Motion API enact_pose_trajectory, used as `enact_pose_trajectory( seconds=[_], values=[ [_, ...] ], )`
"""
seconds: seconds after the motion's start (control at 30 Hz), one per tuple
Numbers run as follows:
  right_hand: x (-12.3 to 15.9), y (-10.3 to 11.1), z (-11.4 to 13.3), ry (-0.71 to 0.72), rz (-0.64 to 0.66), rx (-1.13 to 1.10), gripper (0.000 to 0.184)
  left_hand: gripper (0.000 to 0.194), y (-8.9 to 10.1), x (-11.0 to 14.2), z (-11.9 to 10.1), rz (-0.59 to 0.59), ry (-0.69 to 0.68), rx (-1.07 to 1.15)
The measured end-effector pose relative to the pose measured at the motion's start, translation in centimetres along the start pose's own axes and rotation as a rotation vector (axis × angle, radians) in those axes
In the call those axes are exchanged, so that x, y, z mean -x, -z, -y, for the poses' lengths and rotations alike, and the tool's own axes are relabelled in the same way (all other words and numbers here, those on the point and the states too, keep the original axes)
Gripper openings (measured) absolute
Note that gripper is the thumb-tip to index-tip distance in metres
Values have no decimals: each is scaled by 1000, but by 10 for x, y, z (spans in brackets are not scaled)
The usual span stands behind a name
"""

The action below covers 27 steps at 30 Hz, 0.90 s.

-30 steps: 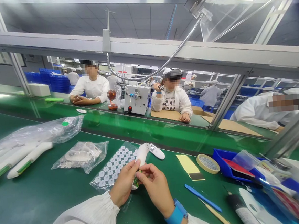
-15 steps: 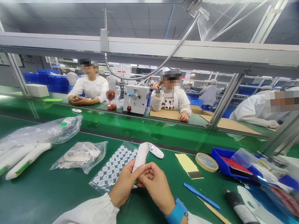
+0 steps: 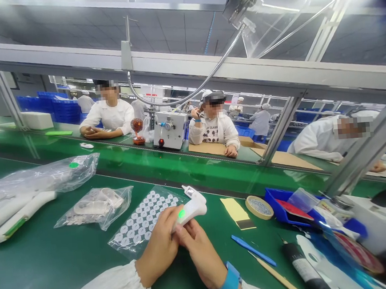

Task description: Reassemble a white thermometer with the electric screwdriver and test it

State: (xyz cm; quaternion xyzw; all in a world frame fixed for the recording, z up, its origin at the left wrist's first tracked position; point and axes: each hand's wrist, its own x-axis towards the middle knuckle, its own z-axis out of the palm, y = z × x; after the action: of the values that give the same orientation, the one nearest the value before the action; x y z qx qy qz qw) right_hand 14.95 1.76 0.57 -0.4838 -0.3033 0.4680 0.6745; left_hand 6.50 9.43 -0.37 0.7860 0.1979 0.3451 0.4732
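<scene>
Head view: two bare hands low at the front of a green bench mat. Left hand (image 3: 159,249) closed around one white pistol-shaped handheld device (image 3: 193,209), fingers wrapped across its grip; right hand (image 3: 200,262) curled under the same device, gripping it too, with one blue wristband (image 3: 228,284) at the wrist. Device held just above the mat, small display end tilted up and away, a green glow showing on its side.

Just left of the hands, one sheet of round white stickers (image 3: 148,215), dozens on it, too many to count exactly. Further left, one small transparent bag of white parts (image 3: 94,208), then one larger transparent bag (image 3: 42,176), with two long white device bodies (image 3: 21,219) at the mat's left edge, each with a green strip.

To the right, one yellow paper strip (image 3: 235,212), one roll of tape (image 3: 259,207), one blue-handled tool (image 3: 253,250), one wooden stick (image 3: 277,280), one black tube (image 3: 302,265) and one blue tray (image 3: 284,199).

Beyond a glass screen, three seated co-workers in white (image 3: 109,120), (image 3: 214,131), (image 3: 323,141), with one white machine (image 3: 168,129) on the far bench.
</scene>
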Motion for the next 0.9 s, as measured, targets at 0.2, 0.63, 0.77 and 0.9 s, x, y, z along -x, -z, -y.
enact_pose_trajectory(
  seconds=[0.2, 0.63, 0.77, 0.9],
  values=[
    [-4, 6, -4, -34, -68, -116, 68, 49, -1, 0, -4, 14, 34, -136],
    [-6, 9, -6, -30, -164, -117, 63, 67, -1, 2, -10, 198, 151, -91],
    [-5, 8, -7, -46, -200, -90, 63, 73, 0, 2, -9, 195, 137, -82],
    [-1, 13, -12, -149, -198, -57, 69, 87, -1, 9, -8, 190, 121, -104]
  ],
)
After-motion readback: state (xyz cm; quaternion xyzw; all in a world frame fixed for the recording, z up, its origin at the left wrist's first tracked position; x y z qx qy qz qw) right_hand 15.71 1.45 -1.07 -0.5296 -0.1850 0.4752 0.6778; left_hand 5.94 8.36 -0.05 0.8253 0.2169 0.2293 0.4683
